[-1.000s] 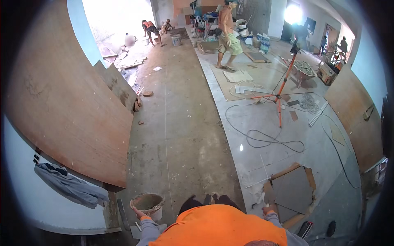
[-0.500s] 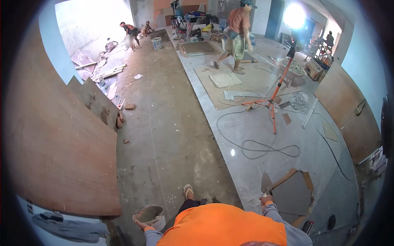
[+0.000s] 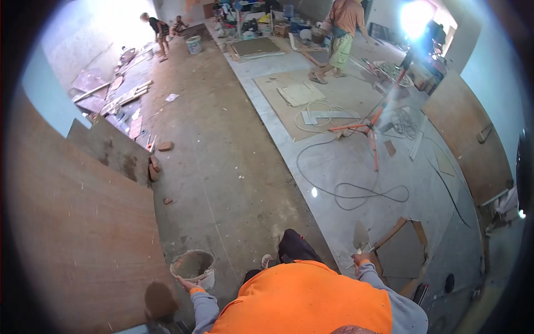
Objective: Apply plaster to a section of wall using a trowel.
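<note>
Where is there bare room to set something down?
Mostly bare: the brown floor beyond the bucket, between the plywood panel and the pale tiled floor, though a thin line crosses it. Crowded: the right side, where the right hand holds a trowel beside the grey tile, with cable and tripod beyond.

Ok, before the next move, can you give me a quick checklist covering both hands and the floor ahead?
1. Bucket in the left hand: ok, the hand grips the bucket at its side.
2. Bucket fill: cannot tell; greyish material shows inside, but its depth is unclear.
3. Trowel in the right hand: ok, the trowel is held with its blade pointing forward.
4. Cable off the floor: not ok, the dark cable lies in loose loops on the pale floor, ahead to the right.
5. Bricks out of the way: not ok, a brick lies along the left of the bare strip.
6. Co-worker at a distance: ok, well ahead, far from both hands.
</note>
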Demonstrator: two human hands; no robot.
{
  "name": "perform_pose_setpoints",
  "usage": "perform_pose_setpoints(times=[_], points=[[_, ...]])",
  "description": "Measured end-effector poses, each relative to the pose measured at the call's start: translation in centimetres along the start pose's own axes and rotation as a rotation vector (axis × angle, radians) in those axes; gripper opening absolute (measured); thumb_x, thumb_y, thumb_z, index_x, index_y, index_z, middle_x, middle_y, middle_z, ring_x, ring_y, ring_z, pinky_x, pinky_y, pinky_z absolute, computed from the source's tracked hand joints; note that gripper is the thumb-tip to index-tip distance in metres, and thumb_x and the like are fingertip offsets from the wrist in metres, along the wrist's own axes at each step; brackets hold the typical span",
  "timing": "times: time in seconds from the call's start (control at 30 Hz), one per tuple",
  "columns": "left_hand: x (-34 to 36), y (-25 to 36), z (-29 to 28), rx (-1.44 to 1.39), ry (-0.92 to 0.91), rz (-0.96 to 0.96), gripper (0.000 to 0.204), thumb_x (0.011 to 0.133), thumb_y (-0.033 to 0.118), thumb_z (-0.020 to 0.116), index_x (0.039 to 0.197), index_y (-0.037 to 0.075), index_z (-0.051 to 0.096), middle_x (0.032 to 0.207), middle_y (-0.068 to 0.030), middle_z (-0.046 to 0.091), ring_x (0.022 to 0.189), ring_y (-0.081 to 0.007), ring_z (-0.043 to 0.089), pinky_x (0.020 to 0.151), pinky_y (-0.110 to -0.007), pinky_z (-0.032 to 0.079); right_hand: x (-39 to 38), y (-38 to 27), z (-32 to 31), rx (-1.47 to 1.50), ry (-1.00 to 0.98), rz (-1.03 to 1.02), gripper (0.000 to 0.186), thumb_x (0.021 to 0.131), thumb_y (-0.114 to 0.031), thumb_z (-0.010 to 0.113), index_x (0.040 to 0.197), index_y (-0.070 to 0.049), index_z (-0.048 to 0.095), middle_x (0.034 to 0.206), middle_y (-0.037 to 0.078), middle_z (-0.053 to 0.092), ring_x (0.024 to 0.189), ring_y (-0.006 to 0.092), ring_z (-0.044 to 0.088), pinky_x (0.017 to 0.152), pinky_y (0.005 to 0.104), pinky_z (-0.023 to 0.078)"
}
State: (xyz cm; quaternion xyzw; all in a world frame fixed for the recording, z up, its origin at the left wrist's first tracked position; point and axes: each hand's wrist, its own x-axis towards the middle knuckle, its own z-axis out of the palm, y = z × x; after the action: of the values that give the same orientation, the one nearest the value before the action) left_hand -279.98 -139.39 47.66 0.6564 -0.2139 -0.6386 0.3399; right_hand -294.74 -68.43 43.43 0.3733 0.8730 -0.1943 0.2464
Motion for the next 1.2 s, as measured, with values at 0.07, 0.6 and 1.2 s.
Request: perform_pose_setpoints(times=[0.07,0.6,1.2], points=[[1.9,0.5,1.0,-0.075,-0.066,0.043,0.083,0.066,0.059,0.056,0.124,0.004,0.033,0.125,-0.0131,0.036,0.11,-0.0322,0.039,0.089,-0.048,0.032,-2.2,-6.0,-1.7,0.065,-0.06,0.043,0.037,0.063,-0.028,0.065,0.081,0.003,0.06,0.075,0.015,0.062,0.067,0.0239,0.061,0.063,0.0336,0.047],[2.5,3.1,27.3,-0.126,-0.066,0.131,0.081,0.069,0.06,0.051,0.127,0.008,0.031,0.129,-0.0107,0.033,0.117,-0.0291,0.034,0.094,-0.046,0.027,14.5,-29.6,-2.6,0.324,-0.086,0.11,0.015,0.063,-0.008,0.065,0.068,0.002,0.055,0.057,0.012,0.052,0.042,0.0213,0.047,0.04,0.0346,0.039],[2.8,5.6,65.3,-0.08,-0.747,-0.23,0.069,0.077,0.06,0.038,0.128,0.014,0.03,0.13,-0.0102,0.033,0.12,-0.0284,0.029,0.096,-0.048,0.021,7.4,-72.4,-2.6,1.075,-0.647,-0.153,0.024,0.071,-0.022,0.061,0.086,-0.007,0.051,0.072,0.006,0.054,0.06,0.0189,0.051,0.051,0.0323,0.044]])
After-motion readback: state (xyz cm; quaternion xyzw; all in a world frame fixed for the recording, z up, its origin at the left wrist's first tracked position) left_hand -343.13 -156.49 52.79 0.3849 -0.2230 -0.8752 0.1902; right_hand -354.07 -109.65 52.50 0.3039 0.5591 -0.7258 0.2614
